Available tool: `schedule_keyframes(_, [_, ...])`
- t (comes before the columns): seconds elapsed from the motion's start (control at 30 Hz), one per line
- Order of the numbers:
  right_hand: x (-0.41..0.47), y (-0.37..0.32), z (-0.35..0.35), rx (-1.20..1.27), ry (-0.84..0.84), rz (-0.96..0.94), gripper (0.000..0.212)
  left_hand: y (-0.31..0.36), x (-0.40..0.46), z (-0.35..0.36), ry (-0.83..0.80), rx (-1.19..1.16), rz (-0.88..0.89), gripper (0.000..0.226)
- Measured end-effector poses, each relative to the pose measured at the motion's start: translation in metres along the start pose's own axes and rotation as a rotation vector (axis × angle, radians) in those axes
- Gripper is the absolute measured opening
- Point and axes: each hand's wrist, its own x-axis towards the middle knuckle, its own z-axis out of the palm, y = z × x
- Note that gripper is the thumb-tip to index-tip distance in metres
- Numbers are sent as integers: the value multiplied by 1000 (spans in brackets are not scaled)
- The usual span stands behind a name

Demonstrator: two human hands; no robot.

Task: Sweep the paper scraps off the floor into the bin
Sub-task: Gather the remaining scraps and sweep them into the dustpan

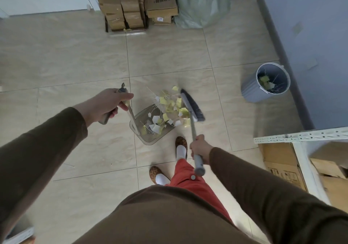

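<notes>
Head: fingers around broom

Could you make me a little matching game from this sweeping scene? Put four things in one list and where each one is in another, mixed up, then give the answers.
Things:
1. broom
2. dustpan
3. bin
4. cardboard boxes

Places:
A. stacked against the far wall
B. held by its handle in the left hand
C. standing by the grey wall on the right, some scraps already inside
D. held in the right hand, bristles against the paper scraps

Pairs: 1-D, 2-B, 3-C, 4-A
</notes>
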Motion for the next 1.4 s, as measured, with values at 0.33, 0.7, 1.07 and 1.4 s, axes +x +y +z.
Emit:
schedule_keyframes(0.33, [-70, -30, -10, 529, -361, 139, 19, -11, -6, 33, 138, -82, -25, 28])
schedule_keyframes(0.7, [-105, -24, -42, 474, -225, -56, 34, -29, -8, 9, 248, -255, -89, 36])
schedule_keyframes(1.07, [73, -193, -51, -455, 22, -291, 39, -24, 8, -16, 329, -288, -158, 29])
schedule_keyframes(1.4, [46, -139, -73, -1060, -179, -215, 35, -8, 25, -27, 348, -327, -178, 37])
